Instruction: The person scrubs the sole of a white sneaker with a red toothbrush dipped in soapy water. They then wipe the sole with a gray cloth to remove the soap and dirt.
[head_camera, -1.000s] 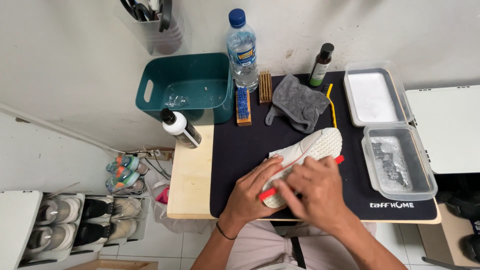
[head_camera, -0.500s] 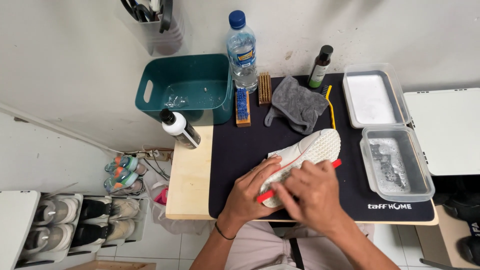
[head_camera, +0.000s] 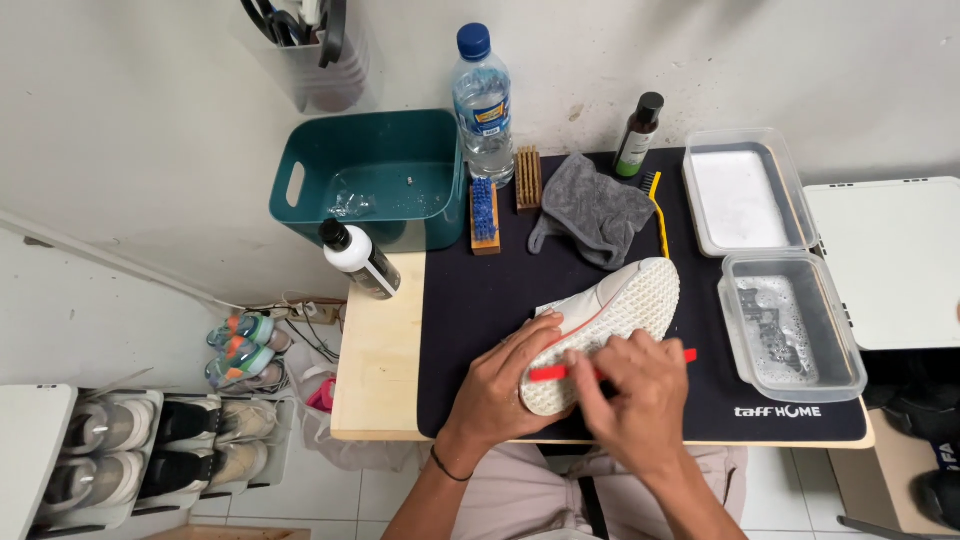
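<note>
The left hand (head_camera: 505, 385) grips a white shoe (head_camera: 612, 312), sole up. At its 3 o'clock, the right hand (head_camera: 632, 395) clasps a red-handled brush (head_camera: 560, 373).

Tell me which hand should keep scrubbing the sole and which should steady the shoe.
Right hand scrubs: it already holds the red-handled brush against the white shoe sole. Left hand steadies: it cups the shoe's near end.

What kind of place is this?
Probably a small shoe-cleaning corner at home: a white sneaker lies sole-up on a black desk mat, scrub brushes sit beside a teal plastic tub, and a shoe rack stands below.
</note>
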